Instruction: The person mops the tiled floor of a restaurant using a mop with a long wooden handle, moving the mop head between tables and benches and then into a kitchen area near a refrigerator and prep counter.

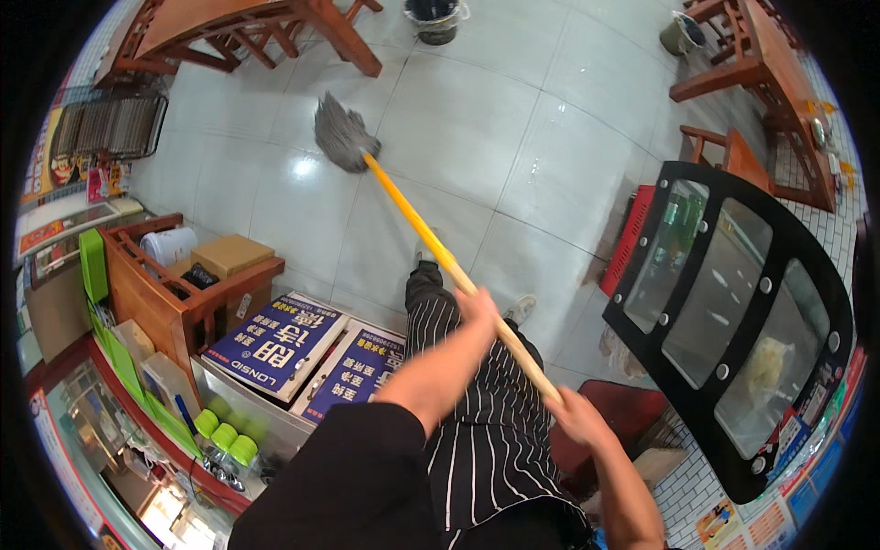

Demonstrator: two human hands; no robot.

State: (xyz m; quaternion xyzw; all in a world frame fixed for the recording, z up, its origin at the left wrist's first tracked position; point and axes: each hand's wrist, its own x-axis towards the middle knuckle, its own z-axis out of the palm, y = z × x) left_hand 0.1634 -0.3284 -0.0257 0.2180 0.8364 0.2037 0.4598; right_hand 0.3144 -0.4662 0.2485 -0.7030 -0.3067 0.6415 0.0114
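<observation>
A mop point(403, 203) with a yellow and pale wooden handle slants across the middle of the view. Its grey string head point(343, 136) lies on the tiled floor point(449, 119) ahead of me, to the left. Partway down the handle, my left hand point(476, 313) is closed around the wood. Nearer my body, my right hand point(577, 418) grips the handle close to its upper end. Both forearms are bare below dark sleeves, and the left one is slightly blurred. A black-and-white striped apron point(495, 440) covers my front beneath the handle.
Wooden tables stand at the far left point(247, 23) and far right point(770, 92). Two bins are at the back, a dark one point(434, 23) and a grey one point(681, 35). A black-framed glass-door cabinet point(724, 312) is close on my right. Blue printed boxes point(275, 344) sit at my left.
</observation>
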